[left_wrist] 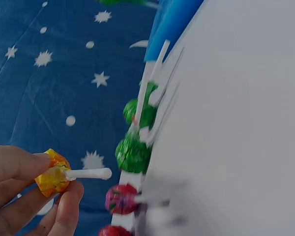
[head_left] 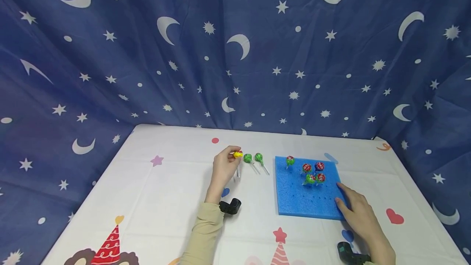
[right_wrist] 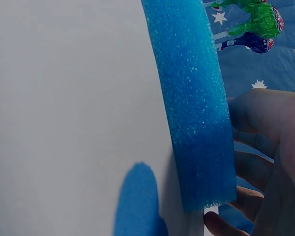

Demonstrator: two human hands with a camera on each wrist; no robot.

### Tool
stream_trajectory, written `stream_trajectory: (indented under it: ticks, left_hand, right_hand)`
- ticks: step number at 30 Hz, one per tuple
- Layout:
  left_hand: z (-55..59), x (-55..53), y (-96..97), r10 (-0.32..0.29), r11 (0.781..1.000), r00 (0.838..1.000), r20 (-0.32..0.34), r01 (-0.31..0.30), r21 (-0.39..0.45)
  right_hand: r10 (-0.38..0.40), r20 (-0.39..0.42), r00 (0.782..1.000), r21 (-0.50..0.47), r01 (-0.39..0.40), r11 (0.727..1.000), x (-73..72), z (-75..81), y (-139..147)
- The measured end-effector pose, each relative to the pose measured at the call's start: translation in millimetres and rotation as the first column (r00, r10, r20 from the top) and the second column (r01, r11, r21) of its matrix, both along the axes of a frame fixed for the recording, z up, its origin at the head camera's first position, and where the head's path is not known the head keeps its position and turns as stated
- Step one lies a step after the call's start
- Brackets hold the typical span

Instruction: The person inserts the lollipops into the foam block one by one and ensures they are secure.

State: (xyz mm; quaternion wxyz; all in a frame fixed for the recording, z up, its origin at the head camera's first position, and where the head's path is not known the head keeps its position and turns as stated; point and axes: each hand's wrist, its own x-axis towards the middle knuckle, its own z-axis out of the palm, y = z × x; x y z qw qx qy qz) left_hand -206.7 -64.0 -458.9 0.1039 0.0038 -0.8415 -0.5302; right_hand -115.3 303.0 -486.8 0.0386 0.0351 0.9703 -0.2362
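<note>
My left hand (head_left: 225, 169) pinches a yellow-wrapped lollipop (left_wrist: 53, 174) by its head between thumb and fingers, the white stick pointing away from the palm. Just right of this hand lie two green lollipops (head_left: 259, 158) on the white tablecloth. The left wrist view also shows a pink lollipop (left_wrist: 122, 198) and a red lollipop (left_wrist: 115, 231) near the hand. My right hand (head_left: 358, 212) rests at the right edge of a blue foam board (head_left: 298, 203), fingers loosely spread. Several lollipops (head_left: 307, 168) with red, green and blue wrappers stand upright in the board.
Rows of small holes mark the front half of the board. A white tablecloth (head_left: 154, 199) with printed hearts, stars and party hats covers the table. Behind it hangs a dark blue curtain (head_left: 257, 52) with moons and stars. Each wrist wears a black camera (head_left: 231, 206).
</note>
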Motion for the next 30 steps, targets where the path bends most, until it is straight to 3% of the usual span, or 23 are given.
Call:
stream_trajectory:
  ticks: [13, 30]
  left_hand:
    - [0.1, 3.8, 23.6, -0.033, 0.999, 0.998, -0.050, 0.034, 0.017]
    - [3.1, 11.4, 42.1, -0.133, 0.990, 0.986, -0.097, 0.136, 0.032]
  right_hand:
    - [0.001, 0.010, 1.000, 0.002, -0.001, 1.000, -0.7, 0.5, 0.5]
    - [-0.002, 0.012, 1.000, 0.013, 0.002, 1.000, -0.3, 1.1, -0.8]
